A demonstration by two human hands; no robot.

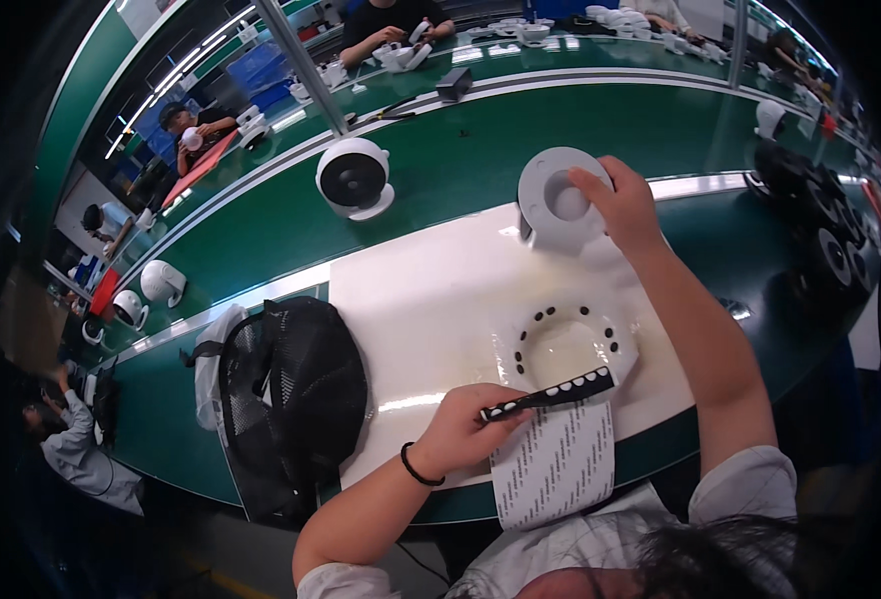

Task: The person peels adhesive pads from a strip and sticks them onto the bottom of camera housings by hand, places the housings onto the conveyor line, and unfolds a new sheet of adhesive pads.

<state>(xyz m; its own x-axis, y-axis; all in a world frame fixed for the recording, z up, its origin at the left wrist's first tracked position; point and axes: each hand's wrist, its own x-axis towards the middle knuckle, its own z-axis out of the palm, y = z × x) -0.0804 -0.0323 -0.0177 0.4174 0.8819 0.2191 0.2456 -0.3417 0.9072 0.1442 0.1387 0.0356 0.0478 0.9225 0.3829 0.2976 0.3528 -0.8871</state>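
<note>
My right hand [620, 200] grips a whitish round base [537, 196] with a recessed middle, tilted above the far edge of the white mat. Its thumb presses at the recess; the other fingers are mostly hidden behind. My left hand [468, 427] pinches one end of a narrow black strip with white round spots [570, 389], held level over the near part of the mat. Just beyond that strip lies a pale, glossy ring [508, 344] with several black oval pads around it. A printed white paper strip [552, 469] hangs below the black strip toward me.
A black mesh bag [311, 374] and a clear plastic bag [211, 369] lie left of the white mat [401, 329]. A white fan-like device [354, 180] stands beyond it. Black round parts [825, 225] are piled at right. Several people work at other benches.
</note>
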